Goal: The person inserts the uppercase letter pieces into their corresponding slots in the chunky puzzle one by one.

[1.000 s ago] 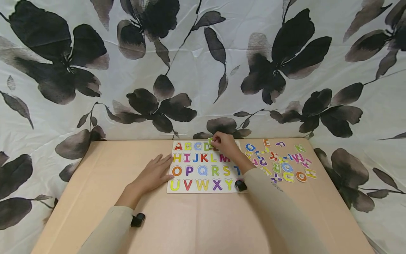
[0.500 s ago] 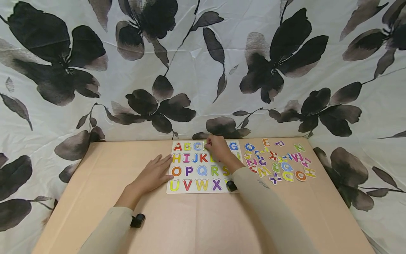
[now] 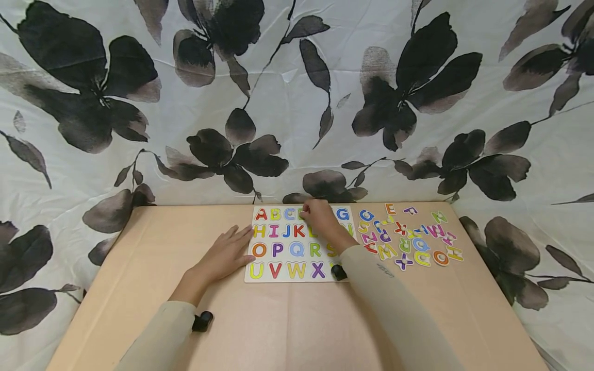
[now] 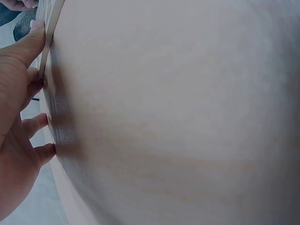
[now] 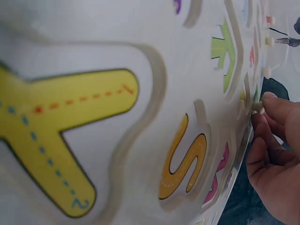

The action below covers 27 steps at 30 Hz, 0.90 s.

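A white alphabet puzzle board [image 3: 283, 242] with colourful letter recesses lies near the table's back edge. My left hand [image 3: 227, 252] rests flat at its left side, fingers spread; in the left wrist view the thumb [image 4: 35, 40] lies on the board's edge. My right hand [image 3: 320, 219] is at the top row, just right of the C, covering the letters there. Between thumb and finger it pinches a small pale knob [image 5: 258, 107] of a letter piece, low at the board. The piece itself is mostly hidden under the fingers; earlier it showed green.
Several loose letter pieces lie in a scattered group right of the board, among them an orange O [image 3: 440, 258], a purple X [image 3: 403, 262] and a red E [image 3: 390, 208]. The tan table [image 3: 287, 324] ends at a floral cloth [image 3: 297, 103] behind.
My right hand has moved left and down onto the top row with the green letter piece, uncovering the G, then stayed there. The left hand has not moved.
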### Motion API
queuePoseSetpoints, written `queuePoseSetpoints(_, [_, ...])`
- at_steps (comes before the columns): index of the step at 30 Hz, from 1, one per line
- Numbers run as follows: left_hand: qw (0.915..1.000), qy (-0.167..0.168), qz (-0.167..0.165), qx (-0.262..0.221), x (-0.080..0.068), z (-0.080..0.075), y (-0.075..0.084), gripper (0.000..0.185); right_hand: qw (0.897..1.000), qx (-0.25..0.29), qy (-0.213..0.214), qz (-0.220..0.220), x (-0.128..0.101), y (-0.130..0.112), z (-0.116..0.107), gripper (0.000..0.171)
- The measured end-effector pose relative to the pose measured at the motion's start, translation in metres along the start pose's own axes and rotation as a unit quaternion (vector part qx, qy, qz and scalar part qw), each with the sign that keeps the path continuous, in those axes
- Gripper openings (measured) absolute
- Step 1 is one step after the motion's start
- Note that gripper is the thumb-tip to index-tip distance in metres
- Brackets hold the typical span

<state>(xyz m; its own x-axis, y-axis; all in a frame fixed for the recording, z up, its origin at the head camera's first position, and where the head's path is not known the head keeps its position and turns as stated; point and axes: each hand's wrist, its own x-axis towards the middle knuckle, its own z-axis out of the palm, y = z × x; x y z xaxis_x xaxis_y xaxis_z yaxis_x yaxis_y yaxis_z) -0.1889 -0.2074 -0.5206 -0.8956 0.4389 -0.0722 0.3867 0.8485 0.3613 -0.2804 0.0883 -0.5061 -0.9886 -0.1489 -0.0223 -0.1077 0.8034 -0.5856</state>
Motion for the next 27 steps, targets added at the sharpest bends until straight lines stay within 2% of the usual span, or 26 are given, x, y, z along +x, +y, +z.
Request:
queuePoseSetpoints(7, [1.0000, 0.001, 0.002, 0.003, 0.000, 0.001, 0.000, 0.080, 1.000, -0.004, 0.008, -0.009, -0.007, 0.008, -0.012, 0.016])
queuePoseSetpoints(13, [1.0000, 0.000, 0.001, 0.004, 0.001, 0.000, 0.000, 0.080, 1.000, 0.004, 0.011, -0.020, -0.017, 0.025, -0.035, 0.018])
queuePoseSetpoints(19, [1.0000, -0.002, -0.001, 0.004, 0.002, 0.000, 0.000, 0.080, 1.000, 0.017, 0.024, -0.008, -0.027, 0.050, -0.062, 0.020])
queuePoseSetpoints(27, [1.0000, -0.004, -0.002, 0.002, 0.001, 0.001, -0.001, 0.081, 0.999, 0.024, 0.030, -0.011, -0.039, 0.099, -0.090, 0.024])
